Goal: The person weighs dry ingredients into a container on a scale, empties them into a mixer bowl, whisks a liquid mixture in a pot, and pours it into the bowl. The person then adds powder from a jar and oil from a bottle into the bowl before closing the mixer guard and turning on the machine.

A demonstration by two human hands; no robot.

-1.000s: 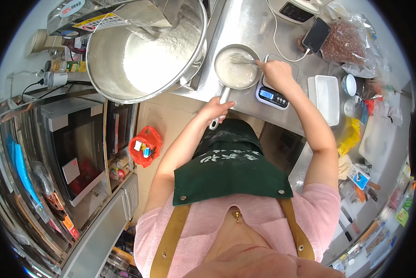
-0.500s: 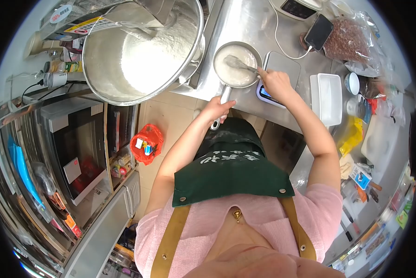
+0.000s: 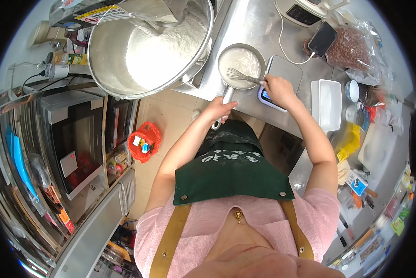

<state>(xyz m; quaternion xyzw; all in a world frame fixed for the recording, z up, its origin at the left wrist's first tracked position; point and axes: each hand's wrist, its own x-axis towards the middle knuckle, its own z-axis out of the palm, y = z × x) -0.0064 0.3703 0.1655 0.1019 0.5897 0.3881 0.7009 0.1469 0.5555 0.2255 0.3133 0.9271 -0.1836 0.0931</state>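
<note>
Head cam's got the left hand (image 3: 221, 109) closed round the pan handle (image 3: 228, 95), right hand (image 3: 280, 92) gripping a whisk (image 3: 241, 76) over the milky liquid (image 3: 242, 60), scale (image 3: 287, 70) just beside.

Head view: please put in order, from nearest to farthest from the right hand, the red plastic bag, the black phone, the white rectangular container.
1. White rectangular container, just right of the right hand.
2. Black phone, forward and right.
3. Red plastic bag, far on the left.
</note>
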